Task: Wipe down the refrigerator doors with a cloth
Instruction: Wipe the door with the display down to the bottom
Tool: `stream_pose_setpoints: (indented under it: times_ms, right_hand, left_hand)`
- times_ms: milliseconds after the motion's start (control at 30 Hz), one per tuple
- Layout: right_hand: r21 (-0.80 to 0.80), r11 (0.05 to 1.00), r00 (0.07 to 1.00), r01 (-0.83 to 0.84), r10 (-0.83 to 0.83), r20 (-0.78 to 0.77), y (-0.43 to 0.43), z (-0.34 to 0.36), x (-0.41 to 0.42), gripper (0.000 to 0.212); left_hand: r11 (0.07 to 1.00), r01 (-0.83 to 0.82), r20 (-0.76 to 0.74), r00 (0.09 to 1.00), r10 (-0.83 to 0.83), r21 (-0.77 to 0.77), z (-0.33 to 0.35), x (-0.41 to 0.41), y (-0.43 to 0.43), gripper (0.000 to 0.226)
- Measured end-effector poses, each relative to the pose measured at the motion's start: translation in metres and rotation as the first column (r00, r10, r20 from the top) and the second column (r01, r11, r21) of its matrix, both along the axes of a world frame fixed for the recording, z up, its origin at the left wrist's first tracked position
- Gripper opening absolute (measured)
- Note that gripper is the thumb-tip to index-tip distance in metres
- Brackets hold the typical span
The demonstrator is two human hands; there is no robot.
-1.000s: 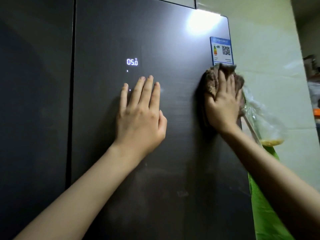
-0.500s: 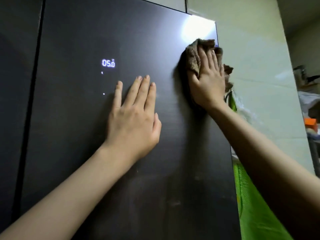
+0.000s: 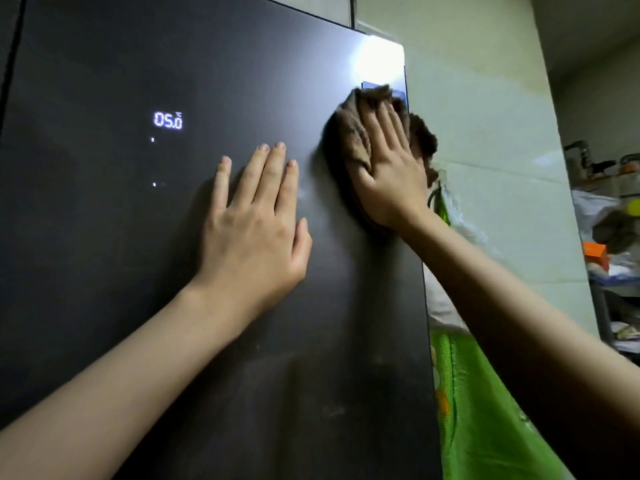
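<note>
Lower now, the right hand (image 3: 389, 178) presses a brown cloth (image 3: 351, 133) to the refrigerator door (image 3: 138, 289) with flat fingers (image 3: 385, 124); the left hand (image 3: 256, 237), also flat and empty, likely steadies the door.

Right hand (image 3: 388, 174) slid cloth (image 3: 349, 133) upward; blue label (image 3: 372, 85) now mostly covered, it seems.
</note>
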State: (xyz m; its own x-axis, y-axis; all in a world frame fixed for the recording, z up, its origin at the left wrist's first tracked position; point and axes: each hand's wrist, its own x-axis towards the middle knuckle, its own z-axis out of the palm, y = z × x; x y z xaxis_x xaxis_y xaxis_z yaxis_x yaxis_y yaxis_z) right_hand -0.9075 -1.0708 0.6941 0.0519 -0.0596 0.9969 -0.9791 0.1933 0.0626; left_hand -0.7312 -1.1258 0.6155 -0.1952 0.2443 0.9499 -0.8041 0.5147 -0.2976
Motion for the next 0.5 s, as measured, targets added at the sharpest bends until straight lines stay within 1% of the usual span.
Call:
stream_pose_setpoints:
  times_ms: [67, 100, 133, 167, 200, 233, 267, 300, 333, 367, 400, 467, 500]
  right_hand:
    - [-0.030, 0.999, 0.981, 0.023, -0.017, 0.196, -0.007, 0.018, 0.016, 0.069]
    - [-0.025, 0.999, 0.974, 0.025, -0.018, 0.224, -0.011, 0.017, 0.026, 0.068]
    - [-0.022, 1.000, 0.986, 0.013, -0.009, 0.164, -0.014, 0.011, 0.034, 0.068]
    - [-0.016, 1.000, 1.000, -0.024, 0.024, 0.000, -0.015, 0.003, 0.038, 0.068]
    - [0.035, 0.998, 0.978, -0.051, 0.057, -0.202, -0.014, -0.007, 0.038, 0.069]
    - [0.091, 0.995, 0.927, -0.035, 0.066, -0.369, -0.012, -0.011, 0.030, 0.068]
    - [0.120, 0.993, 0.892, -0.016, 0.069, -0.446, -0.008, -0.008, 0.019, 0.068]
    - [0.123, 0.992, 0.904, -0.013, 0.065, -0.422, -0.003, -0.001, 0.008, 0.069]
    - [0.091, 0.996, 0.946, -0.019, 0.047, -0.320, -0.001, 0.005, 0.000, 0.071]
    - [0.057, 0.998, 0.984, -0.023, 0.032, -0.175, 0.001, 0.009, -0.002, 0.073]
    - [0.028, 1.000, 1.000, -0.011, 0.012, -0.028, -0.001, 0.012, -0.001, 0.074]
    - [0.002, 1.000, 0.984, -0.002, 0.002, 0.179, -0.010, 0.019, 0.018, 0.071]
    - [0.001, 1.000, 0.976, -0.004, 0.004, 0.218, -0.014, 0.020, 0.031, 0.070]
  left_hand:
    - [1.000, 0.010, -0.010, 1.000, -0.010, 0.000, 0.003, -0.003, 0.003, 0.065]
    - [1.000, 0.016, -0.024, 1.000, -0.016, 0.000, 0.005, -0.003, 0.004, 0.065]
    - [1.000, 0.021, -0.045, 0.999, -0.021, -0.002, 0.005, -0.002, 0.005, 0.065]
    - [1.000, 0.022, -0.065, 0.998, -0.022, -0.004, 0.006, 0.000, 0.006, 0.066]
    - [1.000, 0.021, -0.081, 0.996, -0.022, -0.008, 0.006, 0.002, 0.007, 0.066]
    - [1.000, 0.018, -0.091, 0.996, -0.020, -0.016, 0.007, 0.004, 0.009, 0.066]
    - [1.000, 0.017, -0.094, 0.995, -0.019, -0.025, 0.008, 0.005, 0.010, 0.066]
    - [0.999, 0.017, -0.088, 0.996, -0.020, -0.030, 0.010, 0.006, 0.011, 0.066]
    - [0.999, 0.014, -0.079, 0.997, -0.017, -0.034, 0.011, 0.007, 0.011, 0.066]
    - [0.999, 0.008, -0.076, 0.997, -0.011, -0.037, 0.012, 0.009, 0.011, 0.066]
    - [0.999, 0.002, -0.080, 0.997, -0.005, -0.039, 0.012, 0.011, 0.009, 0.066]
    - [0.999, -0.017, -0.095, 0.995, 0.014, -0.035, 0.015, 0.017, 0.005, 0.067]
    - [0.999, -0.024, -0.105, 0.994, 0.021, -0.026, 0.017, 0.020, 0.004, 0.069]
